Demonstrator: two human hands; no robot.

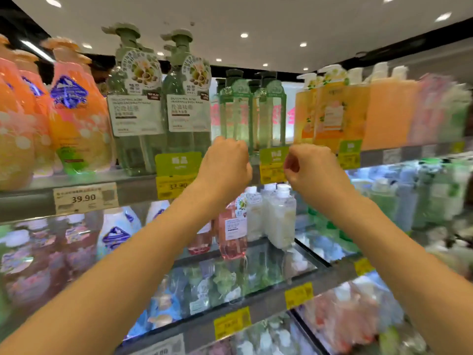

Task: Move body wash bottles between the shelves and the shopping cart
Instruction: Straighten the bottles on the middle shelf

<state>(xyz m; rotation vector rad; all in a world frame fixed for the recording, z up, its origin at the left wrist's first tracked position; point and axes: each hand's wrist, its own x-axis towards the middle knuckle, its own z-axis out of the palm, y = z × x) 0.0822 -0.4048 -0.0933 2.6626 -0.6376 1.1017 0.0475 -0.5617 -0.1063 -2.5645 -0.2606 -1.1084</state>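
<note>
Body wash bottles (252, 111) upright on the top shelf (133, 184), behind both raised hands.
Left hand (225, 162) and right hand (311, 166) have fingers curled, holding nothing; the left looks nearer the two slim green bottles, which stand just above its knuckles.

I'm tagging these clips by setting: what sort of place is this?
Most likely a supermarket or drugstore toiletries aisle: tiered shelves packed with pump bottles of body wash, and price tags clipped along the shelf edges, one reading 39.90.
</note>
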